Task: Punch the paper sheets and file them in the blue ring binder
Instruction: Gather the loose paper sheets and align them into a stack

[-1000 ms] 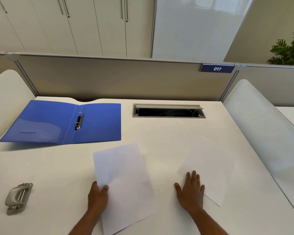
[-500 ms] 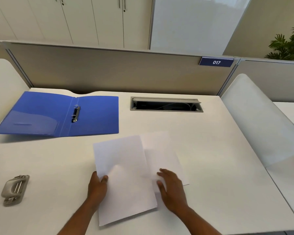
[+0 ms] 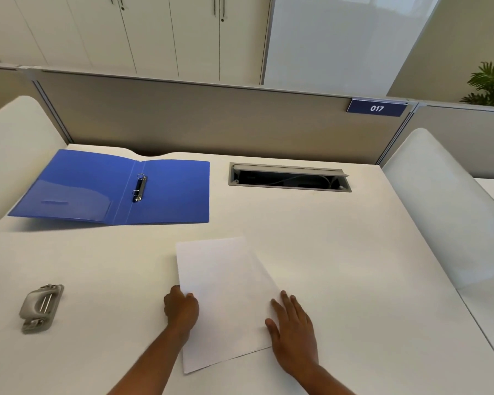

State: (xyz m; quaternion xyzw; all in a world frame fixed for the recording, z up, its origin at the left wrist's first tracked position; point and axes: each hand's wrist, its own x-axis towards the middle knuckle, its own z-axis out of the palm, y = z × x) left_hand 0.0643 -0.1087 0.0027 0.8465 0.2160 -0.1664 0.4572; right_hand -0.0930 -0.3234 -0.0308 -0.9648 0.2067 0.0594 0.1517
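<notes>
**Paper sheets squared up between our hands, punch far left**

Paper sheets [image 3: 226, 303] sit on the desk [image 3: 340, 266] right in front of us; long axis runs away from us, tilted slightly, near end toward our right. Edges look roughly aligned; a second sheet's edge peeks out along the right side, so we can't say they're flush.

Left to right:

- Hole punch [image 3: 40, 307]: near-left of the desk, well apart from the sheets, untouched.
- Blue ring binder [image 3: 120, 189]: far-left, lying open flat, rings [image 3: 139, 188] look closed, nothing filed in it. Beyond the sheets, not touching them.
- Left hand [image 3: 181, 307]: at the stack's left long edge, fingers curled, thumb on top of the paper. Reads as a pinch on the edge.
- Right hand [image 3: 293, 326]: fingers straight and spread, resting flat at the stack's right edge near the near corner. Holds nothing, just steadies.
- Cable tray [image 3: 288, 178]: far-right, irrelevant.

Our read: we're at the align step, punching not yet done. Key relation: the punch lies to the left of both hands, so our left hand is nearer. It's also the one gripping the paper, so either the sheets travel left or that grip must be given up.
</notes>
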